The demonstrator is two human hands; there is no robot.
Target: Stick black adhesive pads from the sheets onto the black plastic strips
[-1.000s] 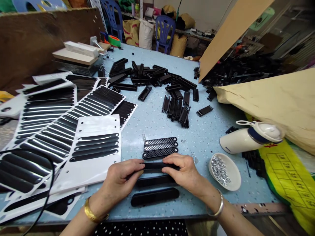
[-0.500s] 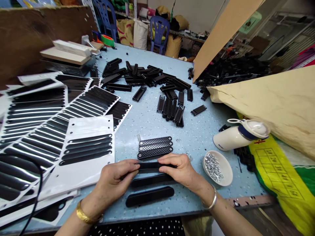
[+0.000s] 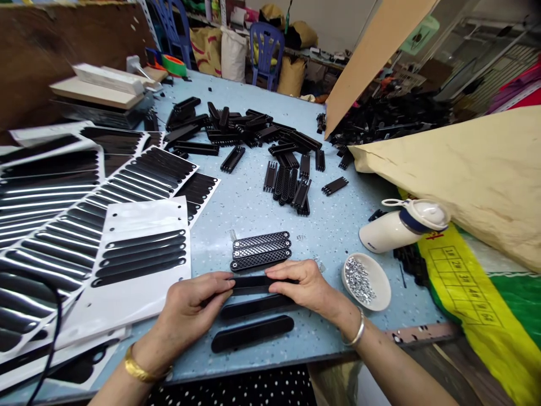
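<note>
A long black bar (image 3: 250, 286) lies crosswise on the blue table, gripped at both ends. My left hand (image 3: 196, 304) pinches its left end between thumb and fingertips. At the other end, my right hand (image 3: 302, 285) has thumb and fingers closed over the bar, hiding that tip. Just beyond it is a group of black bars with a diamond-textured face (image 3: 262, 251) and silver screws near their ends. Closer to me lie a smooth black bar (image 3: 253, 308), partly under my right hand, and another smooth black bar (image 3: 252, 334) with rounded ends.
Sheets of glossy black stickers (image 3: 143, 293) cover the left side. On the right stand a white bowl (image 3: 382, 285) of small silver fasteners and a tilted cream bottle (image 3: 380, 232). Black plastic pieces (image 3: 232, 132) are piled farther back. A tan sheet (image 3: 456, 152) overhangs the right edge.
The camera view has shifted slightly, moving the whole scene a little leftward. Both hands keep their hold on the same bar, with no clear movement against the table.
</note>
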